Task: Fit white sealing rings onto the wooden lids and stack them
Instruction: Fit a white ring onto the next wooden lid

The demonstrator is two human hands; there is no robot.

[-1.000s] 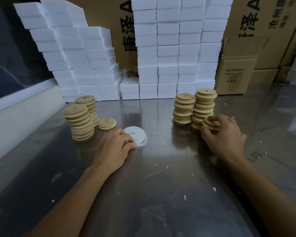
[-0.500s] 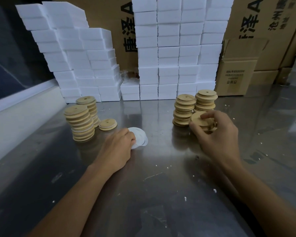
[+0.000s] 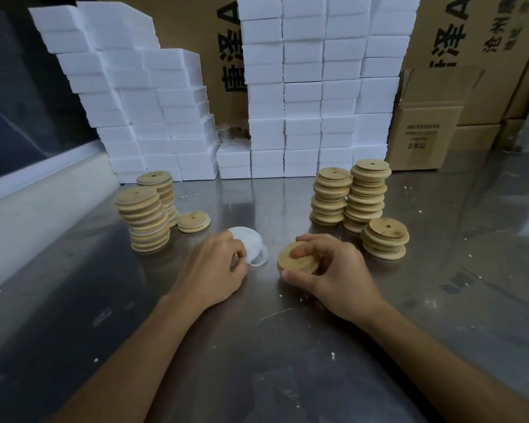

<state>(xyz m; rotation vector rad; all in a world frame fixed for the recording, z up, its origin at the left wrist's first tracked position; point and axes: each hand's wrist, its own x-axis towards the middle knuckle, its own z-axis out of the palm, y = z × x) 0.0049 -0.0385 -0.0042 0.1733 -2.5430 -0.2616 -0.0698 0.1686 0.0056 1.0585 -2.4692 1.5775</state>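
Right hand: our right hand (image 3: 333, 270) clamps a few wooden lids (image 3: 297, 261) by the rim, thumb near, fingers curled over the top, low over the worktop (image 3: 287, 377).
Left hand: our left hand (image 3: 216, 270) pinches a white sealing ring (image 3: 254, 250) from the small pile just beside the lids.
Ringless stock: two tall stacks (image 3: 350, 195) and a short stack (image 3: 384, 239) stand to the right.
Finished lids: ringed stacks (image 3: 148, 216) and one single lid (image 3: 194, 221) sit to the left.
Handling: we judge the lids stiff, light and smooth, best held at the edge; the ring looks thin and floppy, so we would stretch it by its band, gently.
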